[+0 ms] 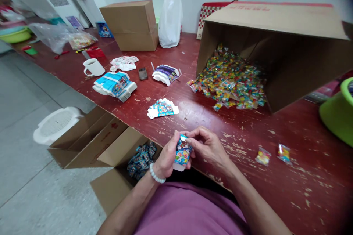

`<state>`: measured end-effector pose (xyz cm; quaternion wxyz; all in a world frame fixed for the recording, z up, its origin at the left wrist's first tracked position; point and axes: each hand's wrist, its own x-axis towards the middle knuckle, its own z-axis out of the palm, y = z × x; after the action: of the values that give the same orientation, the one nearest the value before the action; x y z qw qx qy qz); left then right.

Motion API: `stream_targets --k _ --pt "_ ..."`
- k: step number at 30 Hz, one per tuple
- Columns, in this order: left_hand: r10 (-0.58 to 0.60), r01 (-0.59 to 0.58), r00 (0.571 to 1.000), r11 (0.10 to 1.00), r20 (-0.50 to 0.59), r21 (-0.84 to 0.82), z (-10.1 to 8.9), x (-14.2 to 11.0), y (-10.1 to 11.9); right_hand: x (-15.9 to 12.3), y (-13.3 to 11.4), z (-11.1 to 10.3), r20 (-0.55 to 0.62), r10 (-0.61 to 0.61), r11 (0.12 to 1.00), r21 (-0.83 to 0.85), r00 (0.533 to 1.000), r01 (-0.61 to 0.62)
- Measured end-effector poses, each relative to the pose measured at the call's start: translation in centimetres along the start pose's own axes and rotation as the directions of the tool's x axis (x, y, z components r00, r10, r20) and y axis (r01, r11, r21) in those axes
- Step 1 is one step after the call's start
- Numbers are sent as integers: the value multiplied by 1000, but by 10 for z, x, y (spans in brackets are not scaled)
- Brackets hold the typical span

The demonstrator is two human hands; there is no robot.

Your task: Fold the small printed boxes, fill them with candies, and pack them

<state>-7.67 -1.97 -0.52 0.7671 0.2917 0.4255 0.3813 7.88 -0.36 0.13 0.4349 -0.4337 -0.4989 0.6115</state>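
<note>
Head view, and I can read no brand or writing anywhere: the print on the small cartons is only bright cartoon colour, and the red lettering along the top edge of the big tipped box is too blurred to make out.

Going left to right: on the floor at the near left an open cardboard box holds a heap of small blue packs. Above it on the worn red table stand a white mug, a banded stack of blue flat cartons, a purple stack farther off, and a single flat carton nearer me. A closed brown box and a white plastic bag sit at the far edge.

At the near middle, my left hand is wrapped round a small blue printed carton, gripping it from the left, while my right hand pinches its top flap with fingertips closed on it. The carton sits just over the table's near edge.

To the right, the big tipped box spills wrapped candies onto the table; two loose candies lie near my right arm, and a green tub stands at the far right edge.
</note>
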Motion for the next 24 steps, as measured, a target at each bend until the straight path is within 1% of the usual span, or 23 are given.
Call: stream_targets --k 3,5,8,11,14,17,19,21,22,23,24 --pt "48 -48 999 994 8 98 4 0 3 5 -3 -2 69 -5 999 -41 998 8" --pt "72 -76 997 986 33 149 5 0 5 8 -5 -4 89 34 999 -10 995 -33" --pt "81 -89 995 979 53 185 4 -1 6 10 -7 -5 80 74 995 57 994 -79" --pt "72 -80 996 976 45 201 1 -1 6 7 -9 -4 72 19 999 28 997 -21" --pt "71 -74 997 982 26 171 -2 0 4 -1 -12 -1 130 -106 989 -88 986 118" --pt "39 -39 999 991 0 128 -3 4 1 -6 -9 3 127 -257 929 -240 958 281" --pt "29 -28 999 995 -13 92 -4 8 1 -2 -2 2 126 -314 887 -316 941 338" --pt "37 -37 999 999 -17 38 -5 13 3 12 8 -7 157 -290 865 -380 944 329" --pt "44 -44 999 999 -18 7 -6 15 5 22 11 -17 143 -260 852 -432 955 297" --pt "51 -52 998 998 -23 -22 -8 17 7 34 13 -29 111 -220 834 -495 969 245" --pt "61 -62 998 997 -30 -43 -9 19 10 47 15 -44 5 -208 796 -580 978 173"
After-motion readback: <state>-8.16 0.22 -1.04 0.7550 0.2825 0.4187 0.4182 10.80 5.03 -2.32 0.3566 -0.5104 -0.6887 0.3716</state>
